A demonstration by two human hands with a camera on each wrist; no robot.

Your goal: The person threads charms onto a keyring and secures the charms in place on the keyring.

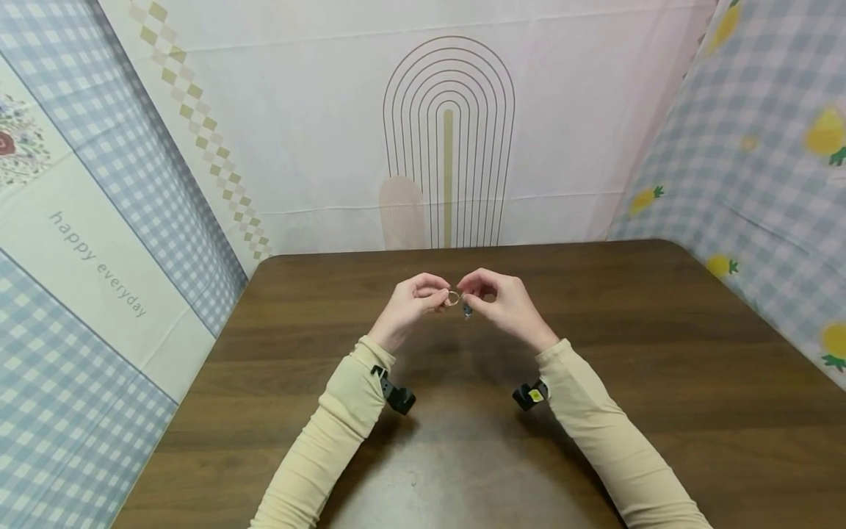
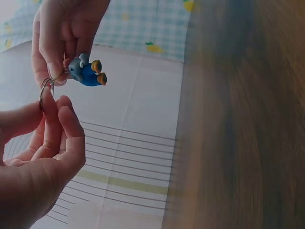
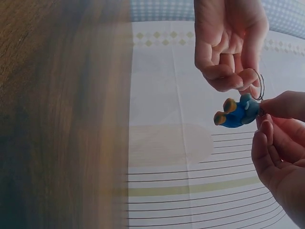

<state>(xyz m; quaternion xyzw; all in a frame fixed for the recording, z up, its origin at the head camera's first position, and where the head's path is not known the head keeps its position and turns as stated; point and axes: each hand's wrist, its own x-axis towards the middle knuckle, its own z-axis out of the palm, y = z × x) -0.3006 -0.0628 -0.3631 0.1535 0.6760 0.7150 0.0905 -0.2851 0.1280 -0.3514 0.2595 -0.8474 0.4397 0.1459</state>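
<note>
Well, I'm watching the left hand [image 1: 411,304] pinching a metal ring [image 3: 262,86] and the right hand [image 1: 505,298] clamping its fingers [image 3: 285,106] on the head end of a small figurine [image 3: 234,115] above the counter [image 1: 661,353], only the wrist views showing its orange feet [image 3: 229,105].

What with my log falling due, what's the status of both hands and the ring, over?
Left hand pinches metal ring. Right hand pinches at top of blue figurine. Ring joined to figurine: can't tell. Nothing visible blocking either hand.
</note>
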